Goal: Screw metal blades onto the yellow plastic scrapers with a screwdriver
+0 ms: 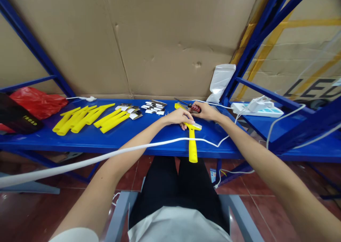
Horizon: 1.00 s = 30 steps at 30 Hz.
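Observation:
My left hand (pixel 179 117) is closed on the head of a yellow scraper (pixel 193 146), fingers pressed near its metal blade (pixel 197 126). The scraper's tubular handle points toward me and sticks out past the table edge. Just beyond, my right hand (pixel 204 110) grips a screwdriver (pixel 196 109) by its red and black handle. Its dark shaft points away to the left, above the table and apart from the blade. Another yellow piece (pixel 178 106) shows behind my left hand, partly hidden by it. Tiny pale bits, perhaps screws, lie left of that hand.
Several yellow scraper handles (pixel 77 120) lie at the left of the blue table (pixel 149 135), beside stacked blade packets (pixel 153 107). A red plastic bag (pixel 37 102) is at far left. A white cable (pixel 106 157) crosses before me; a power strip (pixel 257 109) sits right.

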### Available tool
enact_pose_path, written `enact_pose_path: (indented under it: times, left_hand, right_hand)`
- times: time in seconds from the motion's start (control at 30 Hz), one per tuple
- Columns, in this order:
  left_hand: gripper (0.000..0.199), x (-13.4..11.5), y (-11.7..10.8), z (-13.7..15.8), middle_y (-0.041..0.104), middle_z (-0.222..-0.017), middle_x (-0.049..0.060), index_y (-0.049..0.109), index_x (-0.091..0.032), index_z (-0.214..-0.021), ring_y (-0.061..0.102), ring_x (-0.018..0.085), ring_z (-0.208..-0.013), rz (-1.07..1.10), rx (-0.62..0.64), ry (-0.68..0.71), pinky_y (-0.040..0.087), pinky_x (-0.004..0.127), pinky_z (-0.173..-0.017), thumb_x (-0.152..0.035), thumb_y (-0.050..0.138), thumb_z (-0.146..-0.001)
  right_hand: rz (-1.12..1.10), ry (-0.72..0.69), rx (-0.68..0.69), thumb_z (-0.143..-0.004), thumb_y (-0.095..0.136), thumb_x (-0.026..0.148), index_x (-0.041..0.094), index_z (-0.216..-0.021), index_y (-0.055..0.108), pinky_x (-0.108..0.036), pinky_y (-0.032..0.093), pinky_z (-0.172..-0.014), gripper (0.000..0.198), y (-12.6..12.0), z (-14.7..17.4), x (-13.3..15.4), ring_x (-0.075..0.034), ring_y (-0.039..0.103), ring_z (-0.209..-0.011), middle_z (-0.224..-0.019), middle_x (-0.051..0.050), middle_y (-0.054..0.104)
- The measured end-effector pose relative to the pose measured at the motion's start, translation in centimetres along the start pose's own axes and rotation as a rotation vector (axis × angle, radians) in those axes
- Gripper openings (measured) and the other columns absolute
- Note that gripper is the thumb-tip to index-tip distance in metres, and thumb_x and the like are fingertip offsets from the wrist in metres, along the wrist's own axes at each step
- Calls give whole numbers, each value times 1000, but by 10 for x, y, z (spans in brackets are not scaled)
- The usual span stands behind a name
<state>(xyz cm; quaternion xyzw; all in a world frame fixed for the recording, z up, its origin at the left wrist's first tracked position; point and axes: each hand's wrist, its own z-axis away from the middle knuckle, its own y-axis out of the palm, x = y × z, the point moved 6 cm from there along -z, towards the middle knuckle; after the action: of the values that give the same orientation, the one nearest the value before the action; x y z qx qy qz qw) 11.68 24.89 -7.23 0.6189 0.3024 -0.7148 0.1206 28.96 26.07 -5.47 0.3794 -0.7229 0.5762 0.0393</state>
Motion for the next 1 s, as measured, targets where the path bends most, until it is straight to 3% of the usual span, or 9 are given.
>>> enact_pose_path:
  times: [0.17,0.37,0.67,1.0]
  left_hand:
    - [38,-1,0,-1,82,-77,13,83,-7,-105,73,14,-53,-15,8,-6,64,27,-59,-33,99,-83]
    - [38,-1,1,-2,82,-76,12,83,-8,-103,73,14,-54,5,8,3,64,27,-60,-35,100,-82]
    - [37,0,1,-2,82,-75,11,84,-8,-105,73,15,-53,-27,-10,-22,66,29,-62,-33,99,-83]
    - [33,2,0,-2,82,-77,12,87,-8,-101,74,15,-56,8,-5,-19,68,29,-64,-32,100,-82]
  right_hand:
    - [129,17,-94,-87,74,41,25,-105,63,-39,51,-83,26,-2,-1,3,-28,68,-84,-94,-9,77]
    - [172,45,-179,-92,66,43,24,-111,61,-37,49,-79,27,-9,2,2,-24,64,-80,-96,-8,75]
    - [156,40,-158,-85,74,50,25,-97,57,-37,48,-78,32,-3,5,-7,-24,57,-80,-92,-7,72]
    - [27,68,-281,-85,82,58,24,-103,63,-41,54,-85,42,-11,8,-6,-27,68,-85,-96,-9,78]
